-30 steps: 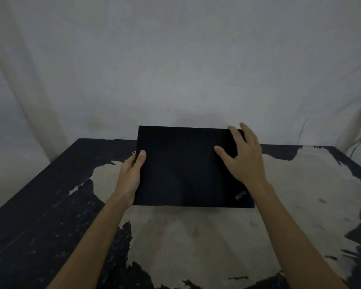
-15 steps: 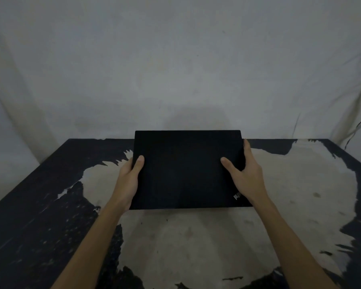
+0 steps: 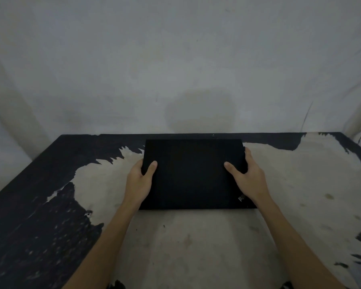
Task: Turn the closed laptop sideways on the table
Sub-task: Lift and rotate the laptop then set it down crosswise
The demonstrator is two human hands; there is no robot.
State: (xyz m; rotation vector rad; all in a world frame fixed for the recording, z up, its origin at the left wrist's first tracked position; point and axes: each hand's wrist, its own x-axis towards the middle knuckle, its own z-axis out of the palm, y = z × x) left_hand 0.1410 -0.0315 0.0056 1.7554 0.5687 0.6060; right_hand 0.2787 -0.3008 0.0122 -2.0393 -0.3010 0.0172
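Both hands have shifted from resting on the lid to clamping the short edges, right hand (image 3: 251, 180) sliding off the top to the right side. Left hand (image 3: 139, 182) grips the left edge, thumb on top, fingers wrapped under; right hand same on the right edge, thumb on lid. Closed black laptop (image 3: 193, 174) sits long side facing the person, at the far middle of the table (image 3: 196, 247), far edge close to the table's back rim, logo at the near right corner. Not rotated yet. Risks, my guess: swinging it this far back could push a corner off the rim or into the white backdrop (image 3: 175, 59); smooth lid might slip under the thumbs; dragging could scrape the peeling tabletop.
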